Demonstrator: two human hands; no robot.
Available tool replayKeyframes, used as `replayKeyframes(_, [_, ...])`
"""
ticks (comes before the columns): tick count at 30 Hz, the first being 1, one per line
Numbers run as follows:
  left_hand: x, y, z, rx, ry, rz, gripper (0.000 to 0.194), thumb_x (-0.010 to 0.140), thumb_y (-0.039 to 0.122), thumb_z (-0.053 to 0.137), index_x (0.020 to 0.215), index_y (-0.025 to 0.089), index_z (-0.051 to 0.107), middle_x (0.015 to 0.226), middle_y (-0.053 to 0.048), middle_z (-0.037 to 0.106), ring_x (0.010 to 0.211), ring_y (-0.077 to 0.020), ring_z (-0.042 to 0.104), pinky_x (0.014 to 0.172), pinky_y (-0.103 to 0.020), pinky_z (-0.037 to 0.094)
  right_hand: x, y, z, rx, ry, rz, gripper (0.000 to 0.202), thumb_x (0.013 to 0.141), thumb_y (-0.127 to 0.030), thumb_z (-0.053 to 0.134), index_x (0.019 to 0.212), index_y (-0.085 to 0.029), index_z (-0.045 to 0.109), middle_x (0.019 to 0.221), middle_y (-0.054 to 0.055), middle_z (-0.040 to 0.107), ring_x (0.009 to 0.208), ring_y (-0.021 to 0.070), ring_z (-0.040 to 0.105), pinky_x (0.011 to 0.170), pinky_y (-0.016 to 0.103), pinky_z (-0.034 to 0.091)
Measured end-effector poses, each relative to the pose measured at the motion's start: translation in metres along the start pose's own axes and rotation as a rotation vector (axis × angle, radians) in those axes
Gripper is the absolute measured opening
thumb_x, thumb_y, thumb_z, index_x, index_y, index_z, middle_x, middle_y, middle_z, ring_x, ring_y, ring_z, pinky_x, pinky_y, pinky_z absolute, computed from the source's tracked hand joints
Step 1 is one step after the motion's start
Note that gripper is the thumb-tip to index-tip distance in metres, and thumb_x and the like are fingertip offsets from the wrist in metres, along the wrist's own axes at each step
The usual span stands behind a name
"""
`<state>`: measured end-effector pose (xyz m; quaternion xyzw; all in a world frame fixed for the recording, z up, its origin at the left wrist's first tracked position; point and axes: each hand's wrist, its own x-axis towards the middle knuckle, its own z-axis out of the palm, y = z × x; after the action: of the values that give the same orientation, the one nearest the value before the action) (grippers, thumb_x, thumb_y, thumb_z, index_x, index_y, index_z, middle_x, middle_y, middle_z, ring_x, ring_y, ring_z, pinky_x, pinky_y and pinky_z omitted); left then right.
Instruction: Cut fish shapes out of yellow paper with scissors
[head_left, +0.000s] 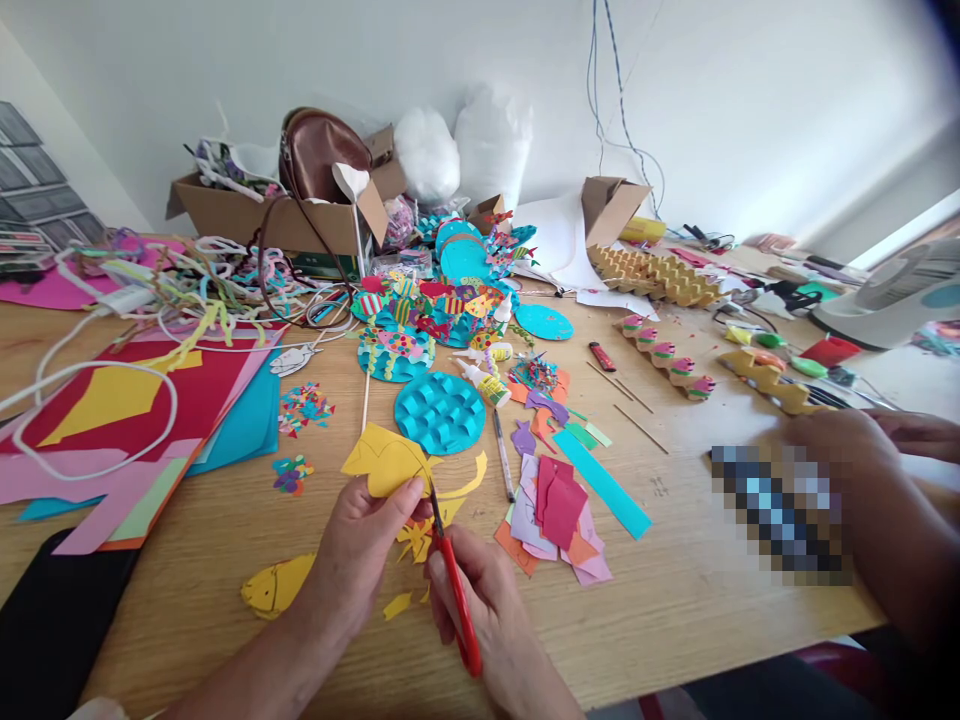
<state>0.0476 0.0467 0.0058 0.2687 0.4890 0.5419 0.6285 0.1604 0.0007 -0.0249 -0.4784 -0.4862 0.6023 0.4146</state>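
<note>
My left hand (367, 545) pinches a piece of yellow paper (382, 460) with a drawn outline on it, held above the table. In my right hand (476, 590) is a pair of scissors (457, 600) with red handles. Its dark blades meet the right edge of the yellow paper, and a curled yellow strip hangs beside them. Under my hands lie yellow paper scraps (415, 540). A yellow paper fish (277, 587) with a drawn eye and mouth rests on the table left of my left wrist, partly covered by it.
Ahead stands a blue disc with paper scales (440, 412), near glue bottles (487, 383) and a pen (502, 455). Coloured paper scraps (559, 510) lie to the right, paper sheets (187, 410) to the left. Another person's arm (885, 520) reaches in at right, beside a blurred-out patch.
</note>
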Motion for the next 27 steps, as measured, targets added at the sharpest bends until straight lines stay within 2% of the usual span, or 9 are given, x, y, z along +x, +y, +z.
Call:
replayKeyframes(18, [0.003, -0.002, -0.010, 0.058, -0.080, 0.003, 0.012, 0.064, 0.026, 0.075, 0.058, 0.018, 0.068, 0.055, 0.004, 0.066, 0.056, -0.0103, 0.058, 0.058, -0.019, 0.049, -0.002, 0.012, -0.004, -0.027, -0.016, 0.001, 0.040, 0.090, -0.045, 0.049, 0.060, -0.021, 0.037, 0.051, -0.007, 0.035, 0.045, 0.0074, 0.031, 0.041, 0.020, 0.023])
replayKeyframes(27, [0.000, -0.003, -0.012, 0.080, -0.085, -0.023, 0.009, 0.064, 0.024, 0.075, 0.058, 0.018, 0.070, 0.056, 0.003, 0.068, 0.058, -0.0112, 0.059, 0.060, -0.020, 0.049, -0.004, 0.002, 0.001, -0.019, -0.015, 0.031, 0.042, 0.088, -0.051, 0.047, 0.061, -0.021, 0.039, 0.048, -0.007, 0.040, 0.042, 0.0078, 0.036, 0.040, 0.018, 0.027])
